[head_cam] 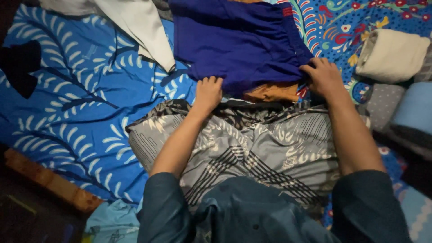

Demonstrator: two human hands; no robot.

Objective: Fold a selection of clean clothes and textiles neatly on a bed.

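A dark blue garment (238, 40) lies spread on the blue patterned bedsheet (76, 99). My left hand (208, 93) grips its near left edge with fingers curled under. My right hand (322, 77) pinches the near right corner of the same garment. An orange cloth (272, 92) peeks out from under the blue garment between my hands. A grey patterned cloth (252, 148) lies across my lap below both forearms.
A white garment (139, 27) lies at the top left of the blue one. Rolled cloths, one cream (391, 56), one grey dotted (382, 103) and one light blue (416, 108), sit at the right. A wooden bed edge (49, 180) runs along the lower left.
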